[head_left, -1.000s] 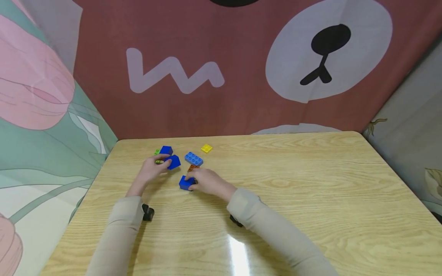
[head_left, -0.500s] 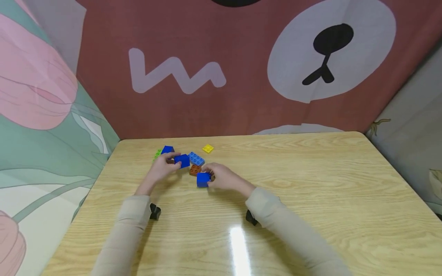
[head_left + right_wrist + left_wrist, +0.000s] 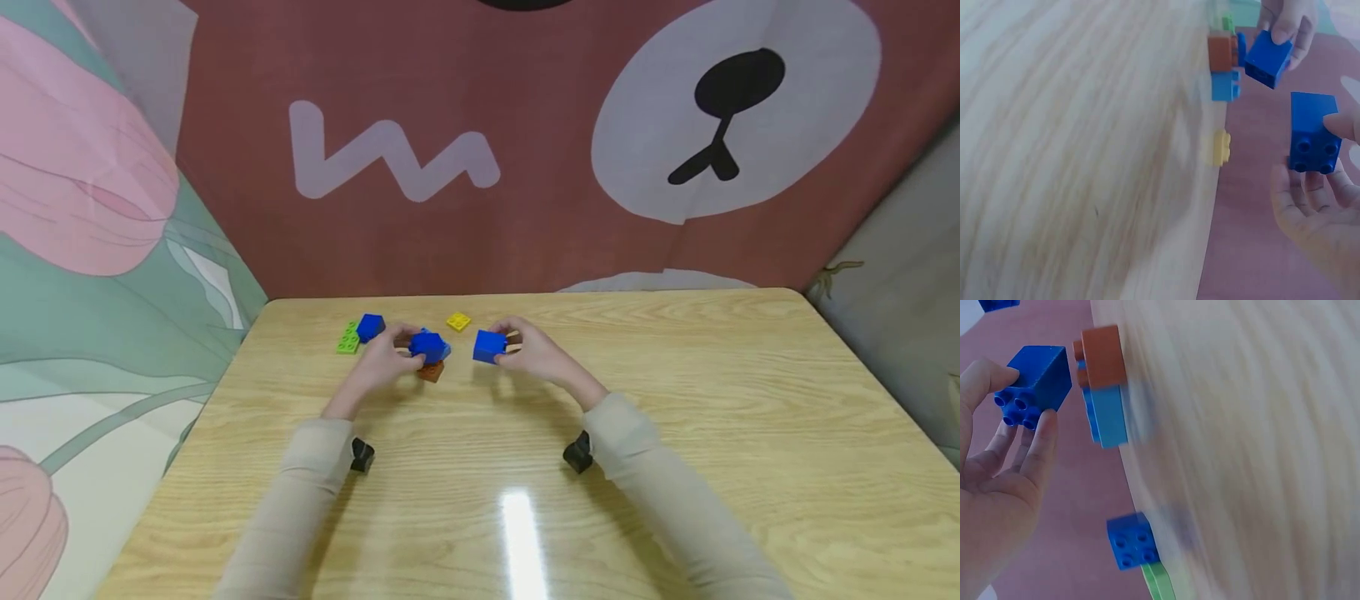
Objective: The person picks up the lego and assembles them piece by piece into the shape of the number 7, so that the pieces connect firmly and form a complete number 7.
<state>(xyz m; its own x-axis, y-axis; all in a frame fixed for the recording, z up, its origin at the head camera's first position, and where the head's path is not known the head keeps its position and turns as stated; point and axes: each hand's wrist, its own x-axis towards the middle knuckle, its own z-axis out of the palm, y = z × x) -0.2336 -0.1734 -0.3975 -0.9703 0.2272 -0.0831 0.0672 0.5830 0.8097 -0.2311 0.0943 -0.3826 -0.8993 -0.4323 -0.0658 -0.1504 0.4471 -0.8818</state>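
Note:
My left hand [image 3: 384,360] pinches a dark blue toy building brick [image 3: 427,347] between thumb and fingers. In the left wrist view this brick [image 3: 1041,378] is held tilted, studs towards the palm. Another dark blue brick [image 3: 489,346] is gripped by my right hand [image 3: 538,350], a short gap to the right of the first. The right wrist view shows that brick [image 3: 1311,122] with its studs facing the palm. Under the left-hand brick lie a brown brick [image 3: 431,372] and a lighter blue one [image 3: 447,350], both partly hidden in the head view.
At the left, a third dark blue brick [image 3: 370,327] sits by a green brick [image 3: 348,339]. A thin yellow brick [image 3: 458,321] lies towards the back of the wooden table [image 3: 675,400]. A printed cloth [image 3: 525,233] hangs behind the table's far edge.
Both hands have moved right with their blue bricks. The right hand has also moved up and away from the brown brick, while the left-hand brick now overlaps the lighter blue one.

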